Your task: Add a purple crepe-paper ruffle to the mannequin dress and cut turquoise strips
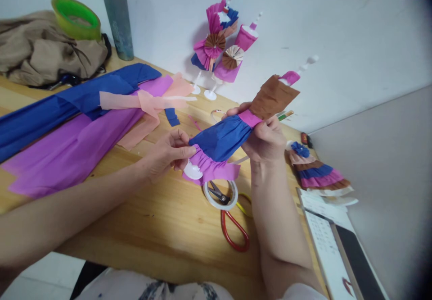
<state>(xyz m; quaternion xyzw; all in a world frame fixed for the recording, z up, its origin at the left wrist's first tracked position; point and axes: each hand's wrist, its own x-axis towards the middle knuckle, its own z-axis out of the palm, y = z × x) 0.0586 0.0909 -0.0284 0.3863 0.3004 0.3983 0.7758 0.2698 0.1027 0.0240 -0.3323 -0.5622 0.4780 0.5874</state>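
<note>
A small crepe-paper dress form [222, 135] lies tilted in the air between my hands, with a brown top, a pink waistband, a blue skirt and a ruffled purple strip [211, 167] at the hem. My right hand [268, 140] is wrapped round its waist from behind and below. My left hand [175, 151] pinches the purple strip at the hem's left edge, beside a white rounded base [193, 170]. Below the hem, a roll of tape [206, 196] lies on the table with black-bladed, red-handled scissors [234, 232] across it.
Blue crepe paper [74, 93], purple crepe paper [84, 142] and peach strips [145, 106] spread over the left side. Finished paper dresses stand by the wall [216, 43], and a striped one [317, 171] is at right. A bottle [118, 25] and green tape roll [77, 18] are behind.
</note>
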